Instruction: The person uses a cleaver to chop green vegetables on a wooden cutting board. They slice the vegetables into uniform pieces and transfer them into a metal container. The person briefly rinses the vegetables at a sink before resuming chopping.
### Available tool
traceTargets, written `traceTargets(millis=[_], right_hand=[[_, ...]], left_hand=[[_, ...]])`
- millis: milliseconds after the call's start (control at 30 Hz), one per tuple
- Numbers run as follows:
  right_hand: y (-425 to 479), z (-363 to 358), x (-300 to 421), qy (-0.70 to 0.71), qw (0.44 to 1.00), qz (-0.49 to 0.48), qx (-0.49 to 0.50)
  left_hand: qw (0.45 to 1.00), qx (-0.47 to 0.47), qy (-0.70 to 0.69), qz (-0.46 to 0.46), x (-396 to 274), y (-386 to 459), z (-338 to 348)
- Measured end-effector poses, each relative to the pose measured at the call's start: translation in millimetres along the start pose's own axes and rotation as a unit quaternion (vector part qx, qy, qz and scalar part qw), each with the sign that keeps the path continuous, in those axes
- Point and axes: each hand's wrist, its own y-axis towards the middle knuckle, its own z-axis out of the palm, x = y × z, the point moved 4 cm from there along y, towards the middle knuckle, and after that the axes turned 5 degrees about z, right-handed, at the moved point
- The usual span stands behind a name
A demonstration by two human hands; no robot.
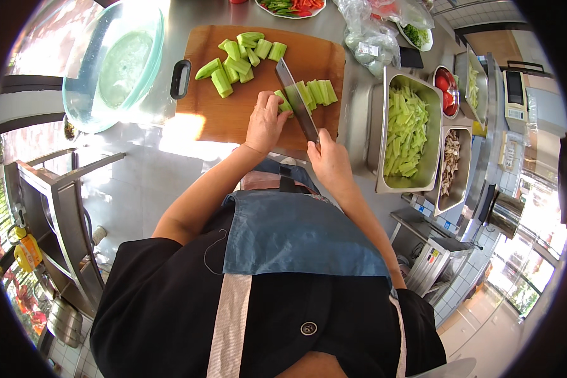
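Note:
A wooden cutting board with a black handle lies on the steel counter before me. My right hand grips the handle of a cleaver, its blade slanting up and left over the board. Under the fingertips of my left hand is a green vegetable piece, held against the board just left of the blade. Right of the blade lie thin cut slices in a row. Several thicker peeled green chunks, perhaps cucumber or luffa, are heaped at the board's upper left.
A steel pan of green strips stands right of the board, beside a smaller pan of sliced mushrooms and a bowl of tomatoes. Left is a clear plastic basin. Plastic bags and a plate of chopped peppers lie beyond.

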Motion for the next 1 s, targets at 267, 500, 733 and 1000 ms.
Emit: traceTargets(millis=[267,500,733,1000], right_hand=[[-1.8,6.0,0.8,-0.080,0.996,-0.030,-0.005],[-7.8,6.1,-4.3,-0.073,0.997,-0.014,0.002],[1.2,2.0,1.7,-0.077,0.996,-0.035,0.001],[3.8,1.9,4.5,-0.064,0.997,-0.035,0.008]], left_hand=[[0.994,-0.053,0.046,0.080,-6.1,-5.8,4.7],[0.991,-0.064,0.076,0.087,-0.8,-9.2,5.5],[0.990,-0.090,0.053,0.095,-4.5,-6.0,4.6],[0.989,-0.111,0.048,0.081,0.1,-7.7,4.4]])
